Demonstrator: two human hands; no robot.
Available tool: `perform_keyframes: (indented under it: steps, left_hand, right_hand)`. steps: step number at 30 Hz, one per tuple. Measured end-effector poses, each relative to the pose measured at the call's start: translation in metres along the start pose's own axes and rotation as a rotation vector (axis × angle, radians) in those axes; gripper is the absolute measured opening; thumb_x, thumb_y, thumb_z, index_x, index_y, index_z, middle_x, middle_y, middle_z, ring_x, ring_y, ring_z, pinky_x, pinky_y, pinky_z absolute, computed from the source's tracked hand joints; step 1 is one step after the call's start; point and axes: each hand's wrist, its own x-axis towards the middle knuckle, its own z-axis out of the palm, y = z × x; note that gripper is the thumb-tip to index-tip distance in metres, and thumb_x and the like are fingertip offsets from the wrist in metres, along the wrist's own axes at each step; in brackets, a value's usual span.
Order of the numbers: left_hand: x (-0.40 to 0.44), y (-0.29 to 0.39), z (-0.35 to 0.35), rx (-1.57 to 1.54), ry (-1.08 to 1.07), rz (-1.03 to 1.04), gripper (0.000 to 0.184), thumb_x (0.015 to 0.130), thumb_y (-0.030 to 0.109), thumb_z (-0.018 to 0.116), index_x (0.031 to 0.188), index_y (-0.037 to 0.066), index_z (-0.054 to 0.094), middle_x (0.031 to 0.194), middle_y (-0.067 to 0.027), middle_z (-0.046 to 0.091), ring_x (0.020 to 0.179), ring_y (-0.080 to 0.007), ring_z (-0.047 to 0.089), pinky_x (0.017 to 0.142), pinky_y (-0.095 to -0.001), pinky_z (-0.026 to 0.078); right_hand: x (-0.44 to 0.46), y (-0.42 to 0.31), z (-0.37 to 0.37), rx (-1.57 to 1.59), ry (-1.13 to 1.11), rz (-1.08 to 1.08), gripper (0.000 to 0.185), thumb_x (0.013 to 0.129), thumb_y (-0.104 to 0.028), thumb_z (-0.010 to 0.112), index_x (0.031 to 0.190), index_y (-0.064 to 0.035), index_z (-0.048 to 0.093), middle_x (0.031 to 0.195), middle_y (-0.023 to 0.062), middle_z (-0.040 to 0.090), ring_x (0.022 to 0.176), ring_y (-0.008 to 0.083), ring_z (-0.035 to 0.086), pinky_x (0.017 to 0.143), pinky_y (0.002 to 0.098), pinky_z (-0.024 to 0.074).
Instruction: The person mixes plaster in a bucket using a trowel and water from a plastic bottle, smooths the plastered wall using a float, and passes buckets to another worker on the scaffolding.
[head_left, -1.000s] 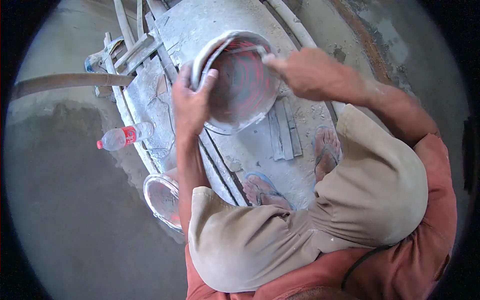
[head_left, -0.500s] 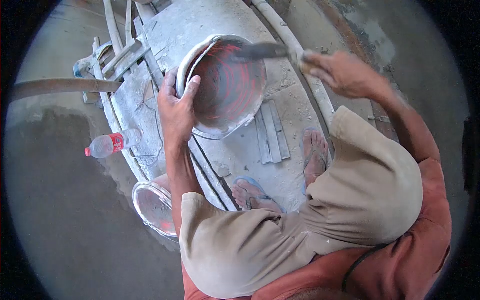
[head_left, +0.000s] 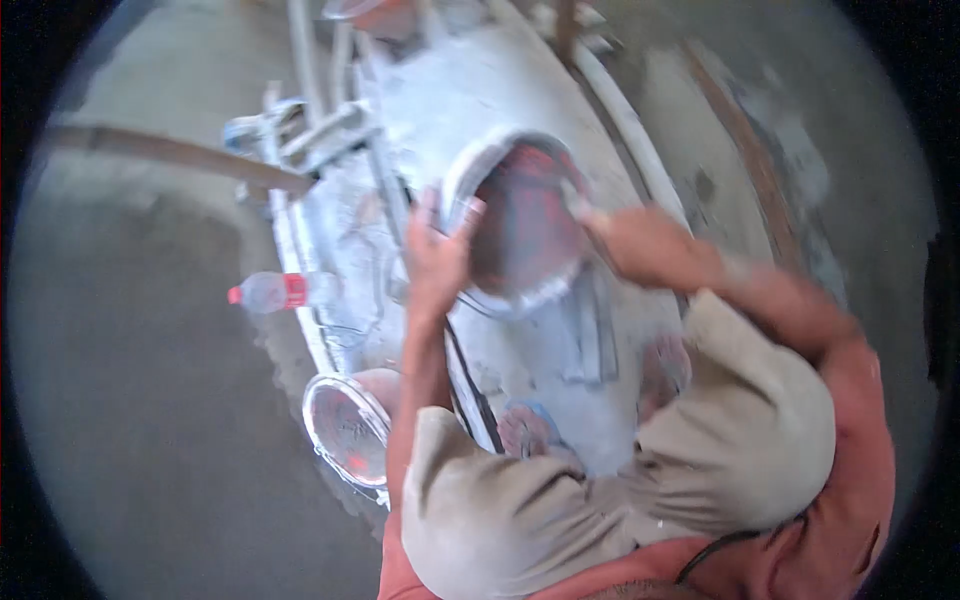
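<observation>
A wide, paste-smeared bucket (head_left: 515,300) with red streaks inside is tipped so its mouth faces me, on the dusty board. My left hand (head_left: 438,268) grips its left rim, thumb toward the inside and fingers behind. At the opposite side of the mouth, my right hand (head_left: 645,248) is closed around the handle of a flat-bladed scraper (head_left: 574,196). Motion blur smears the blade, which reaches into the bucket; I cannot tell whether it touches the wall.
A second bucket (head_left: 345,430) lies tilted by my left forearm. A plastic bottle (head_left: 268,292) with a red cap lies at the left. Flat strips (head_left: 590,340) rest near my feet. Wooden poles (head_left: 180,155) and planks stand beyond, with another container (head_left: 375,15) at the top.
My right hand has swung left and down, bringing the scraper from above the rim into the bucket. My left hand stays on the rim. The whole view has shifted.
</observation>
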Motion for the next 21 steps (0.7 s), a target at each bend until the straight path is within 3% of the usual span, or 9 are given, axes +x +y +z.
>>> perform_keyframes:
  steps: [5, 7, 10, 11, 13, 14, 16, 18, 21]
  left_hand:
    - [0.005, -0.035, -0.001, -0.435, -0.01, -0.099, 0.06, 0.085, 0.025, 0.074, 0.127, -0.012, 0.052, 0.122, -0.0227, 0.06, 0.116, -0.0253, 0.056, 0.102, -0.0342, 0.041]
    - [0.005, -0.025, -0.008, -0.446, -0.049, -0.049, 0.048, 0.087, 0.019, 0.071, 0.123, -0.009, 0.055, 0.113, -0.0176, 0.064, 0.107, -0.021, 0.058, 0.096, -0.0323, 0.044]
    - [0.008, -0.017, -0.012, -0.535, -0.089, -0.08, 0.033, 0.089, 0.012, 0.067, 0.117, -0.003, 0.059, 0.105, -0.0093, 0.064, 0.099, -0.0142, 0.058, 0.09, -0.0294, 0.045]
    - [0.008, -0.02, -0.019, -0.627, -0.083, -0.147, 0.033, 0.089, 0.012, 0.067, 0.118, -0.002, 0.06, 0.106, -0.0083, 0.065, 0.098, -0.014, 0.058, 0.09, -0.0293, 0.045]
    - [0.008, -0.03, -0.029, -0.738, -0.028, -0.228, 0.034, 0.088, 0.016, 0.069, 0.118, 0.0, 0.061, 0.108, -0.0049, 0.065, 0.097, -0.0129, 0.059, 0.089, -0.029, 0.047]
    - [0.009, -0.039, -0.035, -0.742, -0.019, -0.237, 0.034, 0.088, 0.016, 0.069, 0.118, 0.0, 0.061, 0.108, -0.0049, 0.065, 0.097, -0.0129, 0.059, 0.089, -0.029, 0.047]
    - [0.01, -0.049, -0.036, -0.611, 0.012, -0.265, 0.039, 0.087, 0.02, 0.073, 0.119, 0.0, 0.061, 0.107, -0.0051, 0.066, 0.095, -0.0129, 0.06, 0.087, -0.0289, 0.048]
    - [0.014, -0.053, -0.036, -0.677, -0.026, -0.299, 0.045, 0.084, 0.023, 0.076, 0.12, 0.0, 0.061, 0.106, -0.005, 0.066, 0.094, -0.0129, 0.061, 0.086, -0.0292, 0.049]
    - [0.012, -0.053, -0.034, -0.778, 0.031, -0.315, 0.041, 0.087, 0.015, 0.072, 0.122, -0.001, 0.059, 0.108, -0.0074, 0.066, 0.093, -0.0141, 0.062, 0.084, -0.0296, 0.05]
  right_hand:
    - [0.0, -0.014, -0.003, 0.067, -0.208, -0.258, 0.026, 0.098, -0.024, 0.046, 0.117, -0.009, 0.053, 0.076, 0.0227, 0.063, 0.069, 0.0376, 0.064, 0.062, 0.0508, 0.0475]
    - [0.004, -0.023, -0.03, 0.61, -0.503, 0.065, 0.032, 0.097, -0.029, 0.051, 0.12, -0.0072, 0.054, 0.088, 0.0145, 0.065, 0.068, 0.0276, 0.064, 0.068, 0.0437, 0.0515]
    - [-0.009, 0.027, -0.022, 1.091, -0.565, 0.226, 0.036, 0.097, -0.03, 0.054, 0.126, -0.0082, 0.054, 0.089, 0.006, 0.06, 0.067, 0.0175, 0.059, 0.065, 0.0361, 0.0517]
    - [-0.018, 0.036, -0.018, 1.08, -0.569, 0.211, 0.036, 0.097, -0.03, 0.054, 0.126, -0.0082, 0.054, 0.089, 0.006, 0.06, 0.067, 0.0175, 0.059, 0.065, 0.0361, 0.0517]
    - [-0.035, 0.049, -0.012, 0.77, -0.085, 0.055, 0.037, 0.095, -0.024, 0.057, 0.129, -0.0086, 0.053, 0.088, 0.0084, 0.063, 0.068, 0.0224, 0.062, 0.064, 0.0375, 0.0533]
    - [-0.03, 0.06, -0.004, 0.764, -0.097, 0.054, 0.037, 0.095, -0.024, 0.057, 0.129, -0.0086, 0.053, 0.088, 0.0084, 0.063, 0.068, 0.0224, 0.062, 0.064, 0.0375, 0.0533]
    - [-0.036, 0.09, 0.038, 0.026, 0.412, -0.306, 0.041, 0.091, -0.021, 0.062, 0.13, -0.0122, 0.054, 0.089, 0.0135, 0.064, 0.072, 0.0304, 0.064, 0.062, 0.0423, 0.0527]
    - [-0.045, 0.12, 0.072, -0.258, 0.305, -0.109, 0.043, 0.085, -0.018, 0.062, 0.127, -0.0137, 0.055, 0.086, 0.015, 0.062, 0.073, 0.0395, 0.062, 0.062, 0.0483, 0.0498]
    - [-0.093, 0.147, 0.086, -0.204, 0.257, 0.14, 0.044, 0.085, -0.015, 0.061, 0.128, -0.0152, 0.054, 0.086, 0.0152, 0.06, 0.072, 0.0377, 0.062, 0.061, 0.0461, 0.05]
